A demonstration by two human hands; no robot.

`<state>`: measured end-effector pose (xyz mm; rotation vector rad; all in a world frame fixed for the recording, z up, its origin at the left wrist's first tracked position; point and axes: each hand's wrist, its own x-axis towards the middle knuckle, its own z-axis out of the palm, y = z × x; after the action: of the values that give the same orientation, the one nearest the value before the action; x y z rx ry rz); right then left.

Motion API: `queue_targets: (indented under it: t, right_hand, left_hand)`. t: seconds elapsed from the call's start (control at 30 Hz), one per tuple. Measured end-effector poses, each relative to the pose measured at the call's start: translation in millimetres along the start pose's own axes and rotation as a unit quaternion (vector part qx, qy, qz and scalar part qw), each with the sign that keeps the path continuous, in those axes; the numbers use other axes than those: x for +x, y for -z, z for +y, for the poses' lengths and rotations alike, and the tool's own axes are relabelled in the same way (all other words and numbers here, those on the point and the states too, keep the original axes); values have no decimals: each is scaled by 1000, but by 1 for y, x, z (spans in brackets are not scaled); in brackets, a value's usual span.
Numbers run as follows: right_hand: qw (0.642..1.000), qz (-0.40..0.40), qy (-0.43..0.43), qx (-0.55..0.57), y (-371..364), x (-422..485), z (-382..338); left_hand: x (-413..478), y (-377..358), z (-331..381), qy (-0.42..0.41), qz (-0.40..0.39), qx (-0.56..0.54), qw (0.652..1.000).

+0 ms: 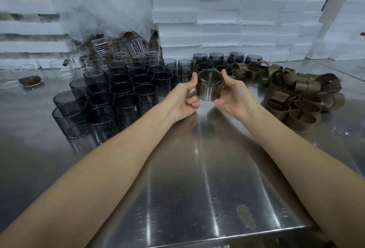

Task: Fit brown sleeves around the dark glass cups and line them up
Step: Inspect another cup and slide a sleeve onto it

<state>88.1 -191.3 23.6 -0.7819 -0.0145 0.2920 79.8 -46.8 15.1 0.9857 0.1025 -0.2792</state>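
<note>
A dark glass cup [209, 87] with a brown sleeve round it is held tilted above the steel table [197, 168], between both hands. My left hand [185, 97] grips its left side, thumb up along the rim. My right hand [233, 95] cups its right side and underside. Several bare dark glass cups [118, 101] stand packed together at the left. Several sleeved cups [215, 63] stand in rows just behind my hands. A heap of loose brown sleeves [296, 93] lies at the right.
Clear glass cups [118, 50] pile up at the back left under crumpled plastic wrap [110, 4]. White foam boxes [237, 16] are stacked along the back. A clear glass dish with a brown sleeve [30, 81] lies at the far left. The table's front edge [217, 237] is near.
</note>
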Motion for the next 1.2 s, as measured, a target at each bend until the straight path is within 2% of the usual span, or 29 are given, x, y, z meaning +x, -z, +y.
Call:
queue_targets:
  t: [0.33,0.47,0.57,0.63,0.67,0.73,0.77,0.97,1.03,1.2]
  right_hand:
    - [1000,-13,8,10,1,2,0]
    - [988,-5,58,-141,2,2,7]
    - [953,-47,81,-286,6,1,10]
    - [918,-67,118,-373,13,2,12]
    - [898,-60,152,-409,16,3,12]
    - [856,-38,218,-466,19,3,12]
    - [839,-39,244,-486,22,4,11]
    - [752,-53,331,-567,28,4,12]
    - [739,-65,329,-584,26,4,13]
    - [775,-108,273,-560,25,3,13]
  left_hand:
    - [-2,-1,0,-10,-2,-23,1000]
    - [0,2,-5,-56,-8,0,998]
    - [4,3,-9,-146,12,63,987]
    - [5,8,-8,-216,23,155,964]
    - [5,14,-7,-252,23,236,938]
    - [4,24,-4,-311,13,407,859]
    - [5,28,-2,-324,5,459,827]
    - [7,30,-5,-364,-56,526,767]
    - [7,30,-6,-380,-48,512,769]
    - [6,30,-5,-348,-36,440,827]
